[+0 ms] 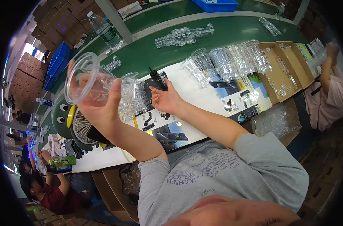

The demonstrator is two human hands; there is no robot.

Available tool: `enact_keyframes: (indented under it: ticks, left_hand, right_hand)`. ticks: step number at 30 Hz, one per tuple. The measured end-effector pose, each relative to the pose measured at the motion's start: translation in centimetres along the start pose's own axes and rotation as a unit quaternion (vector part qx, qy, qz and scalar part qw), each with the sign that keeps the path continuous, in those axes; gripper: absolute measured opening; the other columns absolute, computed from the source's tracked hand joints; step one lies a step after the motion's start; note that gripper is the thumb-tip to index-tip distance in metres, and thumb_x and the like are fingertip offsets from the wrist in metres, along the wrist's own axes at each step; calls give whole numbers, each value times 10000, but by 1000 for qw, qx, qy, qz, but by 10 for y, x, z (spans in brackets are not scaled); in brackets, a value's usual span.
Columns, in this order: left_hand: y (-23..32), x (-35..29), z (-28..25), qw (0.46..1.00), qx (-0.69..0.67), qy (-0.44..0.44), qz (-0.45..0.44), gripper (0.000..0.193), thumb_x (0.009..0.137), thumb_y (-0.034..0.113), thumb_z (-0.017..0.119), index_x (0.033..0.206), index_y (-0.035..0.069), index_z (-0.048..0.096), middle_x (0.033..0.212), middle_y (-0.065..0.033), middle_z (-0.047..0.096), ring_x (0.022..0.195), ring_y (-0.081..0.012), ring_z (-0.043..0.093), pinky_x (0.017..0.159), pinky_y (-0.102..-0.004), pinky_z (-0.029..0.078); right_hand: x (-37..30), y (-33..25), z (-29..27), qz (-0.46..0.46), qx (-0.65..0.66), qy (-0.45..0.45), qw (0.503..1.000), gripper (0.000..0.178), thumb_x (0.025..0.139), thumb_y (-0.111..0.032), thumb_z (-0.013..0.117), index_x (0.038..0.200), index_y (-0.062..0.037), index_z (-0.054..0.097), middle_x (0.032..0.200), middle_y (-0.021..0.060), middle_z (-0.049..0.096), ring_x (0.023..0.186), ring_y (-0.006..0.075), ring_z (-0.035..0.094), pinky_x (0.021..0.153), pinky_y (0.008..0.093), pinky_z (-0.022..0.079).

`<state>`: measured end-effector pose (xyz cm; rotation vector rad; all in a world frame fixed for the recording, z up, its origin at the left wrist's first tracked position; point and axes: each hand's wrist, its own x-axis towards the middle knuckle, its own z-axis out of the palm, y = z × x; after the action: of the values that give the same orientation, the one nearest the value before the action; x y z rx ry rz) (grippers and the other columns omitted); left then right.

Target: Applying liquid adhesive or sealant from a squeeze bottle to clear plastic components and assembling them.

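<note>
Raised at the left, my left hand [100, 101] is closed round a clear plastic cup [83, 77], its wide round rim turned toward the upper left. My right hand [166, 98] is over the white table covering, palm showing, thumb and partly curled fingers apart. Just beyond its fingertips is a black bottle [156, 80] with a pointed nozzle; whether they touch is unclear. Several clear cup-like parts [135, 96] are grouped between my hands. To the right, more clear cups [228, 62] are lined up close together.
Long clear parts [184, 36] lie on the green tabletop [149, 47], with a water bottle [105, 32] behind. A penguin-shaped fan [75, 120] stands left. Cardboard boxes [282, 71] hold clear pieces at right. Co-workers sit at the left [58, 192] and right [326, 90].
</note>
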<state>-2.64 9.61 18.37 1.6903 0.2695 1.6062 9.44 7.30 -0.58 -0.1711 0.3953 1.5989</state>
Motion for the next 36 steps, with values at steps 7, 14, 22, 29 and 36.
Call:
enact_keyframes:
  ticks: [7,14,22,29,36]
  left_hand:
    - [-7,0,0,998,34,-41,-25,657,561,15,763,1130,31,435,927,-87,559,862,-161,556,787,-271,439]
    - [-5,6,-9,997,22,2,-73,598,631,-21,722,1140,30,412,965,-166,582,855,-223,600,780,-299,471]
    - [-17,9,-4,997,-19,-24,-65,447,726,42,655,1134,-4,478,955,-106,576,865,-165,568,760,-269,441]
    - [-26,8,20,991,2,-74,-112,407,706,6,660,1083,0,506,877,-47,524,760,-82,492,656,-182,391]
    - [-33,10,25,990,5,-70,-123,402,710,4,655,1079,-9,495,886,-49,522,778,-84,503,659,-186,399]
  right_hand:
    - [24,-5,-5,-53,-8,66,996,339,791,-389,563,747,-65,472,607,-13,410,521,86,366,470,189,330]
    - [-15,-31,42,-154,-140,-73,975,233,757,-284,628,749,-113,470,587,-21,400,503,66,368,451,200,332]
    - [-105,-57,134,-399,-288,-237,837,343,757,-193,599,1067,-81,506,767,3,510,524,38,398,509,203,386]
    - [-132,-71,139,-450,-351,-212,793,491,701,17,629,1155,-58,458,785,8,510,536,41,388,550,189,365]
    - [-144,-82,135,-511,-466,-244,679,527,722,-162,706,1162,-29,448,838,28,546,591,75,420,525,205,337]
